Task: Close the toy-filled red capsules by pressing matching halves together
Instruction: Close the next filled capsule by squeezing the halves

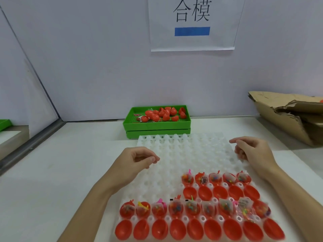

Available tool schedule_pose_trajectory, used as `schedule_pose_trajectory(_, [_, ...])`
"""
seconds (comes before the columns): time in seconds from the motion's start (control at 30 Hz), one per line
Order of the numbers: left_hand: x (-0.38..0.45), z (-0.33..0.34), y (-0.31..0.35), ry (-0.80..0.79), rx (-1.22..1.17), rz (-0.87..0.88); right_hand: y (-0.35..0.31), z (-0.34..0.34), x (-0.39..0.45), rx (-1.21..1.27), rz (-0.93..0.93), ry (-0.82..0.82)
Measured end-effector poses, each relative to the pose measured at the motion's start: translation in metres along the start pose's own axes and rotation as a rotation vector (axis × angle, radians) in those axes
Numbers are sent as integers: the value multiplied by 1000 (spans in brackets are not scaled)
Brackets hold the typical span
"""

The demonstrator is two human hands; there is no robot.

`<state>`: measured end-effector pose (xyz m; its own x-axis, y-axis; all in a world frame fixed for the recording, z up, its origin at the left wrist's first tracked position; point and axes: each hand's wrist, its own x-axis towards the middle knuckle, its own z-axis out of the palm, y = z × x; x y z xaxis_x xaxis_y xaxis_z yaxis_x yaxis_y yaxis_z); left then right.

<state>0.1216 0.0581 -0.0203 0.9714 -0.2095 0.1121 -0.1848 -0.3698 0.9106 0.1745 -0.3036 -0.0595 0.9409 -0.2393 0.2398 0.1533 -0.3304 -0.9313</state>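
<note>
Nearest the camera, a row of empty red capsule halves (199, 230) lay open side up in the white moulded tray (176, 154), its lowest edge cut off by the frame. Just behind them stood a row of toy-filled halves (192, 207), each stuffed with a small clear packet of coloured bits, with pink and yellow pieces poking above some rims; the packets toward the right were blurred and hard to read. Farther back on the tray's right side sat a shorter row of empty halves (220, 192), and behind that a shorter filled row (215, 178). The rest of the tray's pockets showed bare white. Above the tray's middle, the left hand (139, 158) hovered with fingers loosely curled, thumb near the fingertips, holding nothing; the right hand (251, 151) hung the same way near the tray's right edge, also holding nothing. The tray rested on a white desk (70, 163). Beyond it sat a green tray (157, 125), stacked on another, holding loose red capsules (163, 114) and halves. Torn cardboard (286, 116) lay at the far right, cut off by the frame. A pale partition wall rose behind, bearing a paper sign (192, 23) with two characters and a blue bar.
</note>
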Motion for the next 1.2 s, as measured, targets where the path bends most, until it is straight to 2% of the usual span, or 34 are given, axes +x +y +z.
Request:
schedule_pose_trajectory(0.17, [-3, 2, 11, -10, 98, 32, -2, 1, -3, -28, -2, 1])
schedule_pose_trajectory(0.33, [-11, 13, 38, 39, 293, 202, -3, 1, -3, -26, -2, 14])
schedule_pose_trajectory(0.4, [-12, 22, 53, -68, 354, 215, -3, 1, -3, -20, -3, 24])
schedule_pose_trajectory(0.5, [-7, 41, 69, -313, 512, 150, -4, 0, -2, -17, -4, 25])
schedule_pose_trajectory(0.6, [0, 57, 77, -434, 655, 102, -3, 0, -2, -3, 1, 21])
schedule_pose_trajectory(0.83, [3, 63, 71, -396, 725, 38, 0, -3, 2, 54, 32, 26])
schedule_pose_trajectory(1.2, [4, 66, 72, -392, 705, 47, -1, -3, 1, 80, 21, 22])
